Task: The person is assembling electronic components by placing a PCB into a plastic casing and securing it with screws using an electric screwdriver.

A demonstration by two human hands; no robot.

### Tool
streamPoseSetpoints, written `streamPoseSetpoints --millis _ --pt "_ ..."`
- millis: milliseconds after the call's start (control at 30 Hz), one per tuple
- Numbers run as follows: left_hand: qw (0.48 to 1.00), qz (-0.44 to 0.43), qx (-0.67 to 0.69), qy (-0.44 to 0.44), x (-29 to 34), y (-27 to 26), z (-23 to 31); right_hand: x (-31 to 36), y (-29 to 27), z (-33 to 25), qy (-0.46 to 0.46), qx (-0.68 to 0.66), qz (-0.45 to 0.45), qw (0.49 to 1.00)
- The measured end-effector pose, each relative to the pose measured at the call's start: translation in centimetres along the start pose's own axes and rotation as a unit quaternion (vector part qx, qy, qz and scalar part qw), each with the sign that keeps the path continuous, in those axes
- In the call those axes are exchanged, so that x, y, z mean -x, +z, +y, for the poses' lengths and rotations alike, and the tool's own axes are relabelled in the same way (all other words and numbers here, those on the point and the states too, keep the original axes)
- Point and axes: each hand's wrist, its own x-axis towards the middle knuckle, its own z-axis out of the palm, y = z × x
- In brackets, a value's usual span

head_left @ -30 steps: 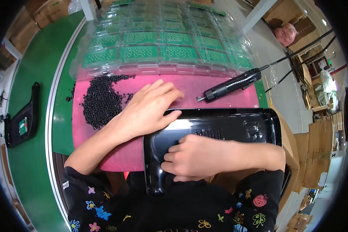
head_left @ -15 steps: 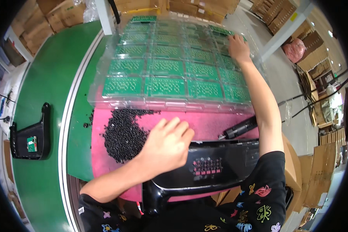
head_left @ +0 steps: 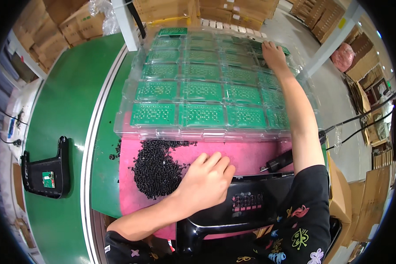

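Note:
My right hand (head_left: 275, 57) reaches to the far right corner of a clear plastic tray (head_left: 211, 133). Its curled fingers are on a green circuit board (head_left: 286, 51), which sticks out beside them. Several more boards lie in the tray's compartments, in rows. Nearer to me, my left hand (head_left: 207, 182) hovers palm down with its fingers bent together. What it holds, if anything, is hidden. Below it lies a long black plastic housing (head_left: 215, 215) with a group of small slots, some showing pink through them. A heap of tiny black parts (head_left: 156, 171) lies left of that hand.
A pink mat (head_left: 246, 149) covers the green bench. On it, a black electric screwdriver (head_left: 279, 162) lies at the right, its cable running off. At the left, another black housing (head_left: 46, 176) holds a small board. Upright posts (head_left: 125, 26) and cardboard boxes (head_left: 163, 13) stand behind.
The whole view has shifted, so everything sits lower and further right. My right hand has slid slightly left along the far board. My left hand stays above the housing, its fingers still bent.

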Motion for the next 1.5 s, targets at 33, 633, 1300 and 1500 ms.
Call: streamPoseSetpoints --millis 33,633,1300,1500 --pt "1.000 0.000 0.003 0.007 -0.1 0.2 -0.1 0.5 0.2 0.4 -0.001 0.028 0.025 0.999" --pt "0.965 0.247 -0.083 -0.001 -0.4 -2.8 0.4 21.5 -31.2 -4.5 -0.098 -0.655 0.113 0.741" --pt "0.990 0.077 0.049 0.103 2.1 -2.5 1.6 34.5 -34.3 -3.3 -0.078 -0.536 0.037 0.840" --pt "0.983 -0.110 0.132 0.064 3.3 -2.0 2.1 36.5 -33.0 -3.9 -0.142 -0.563 -0.017 0.814"
